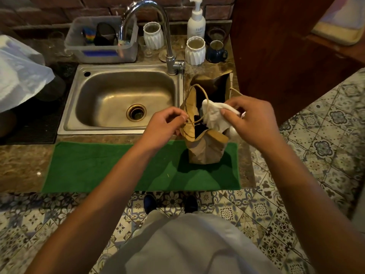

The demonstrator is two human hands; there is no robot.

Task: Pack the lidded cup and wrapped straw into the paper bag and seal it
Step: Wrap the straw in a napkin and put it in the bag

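Observation:
A brown paper bag (204, 149) with cord handles stands open on a green mat (110, 167), right of the sink. My left hand (167, 123) pinches the near cord handle at the bag's left rim. My right hand (254, 119) holds a crumpled white paper napkin (214, 115) over the bag's mouth, with a thin wrapped item, perhaps the straw, poking out by its fingers. Something dark lies inside the bag; the cup itself is hidden from me.
A steel sink (118, 99) with a tall tap (169, 56) lies left of the bag. Behind it stand white ribbed vases (195, 50), a blue mug (216, 51), a pump bottle (196, 20) and a plastic tub (102, 42). A wooden cabinet (276, 46) rises on the right.

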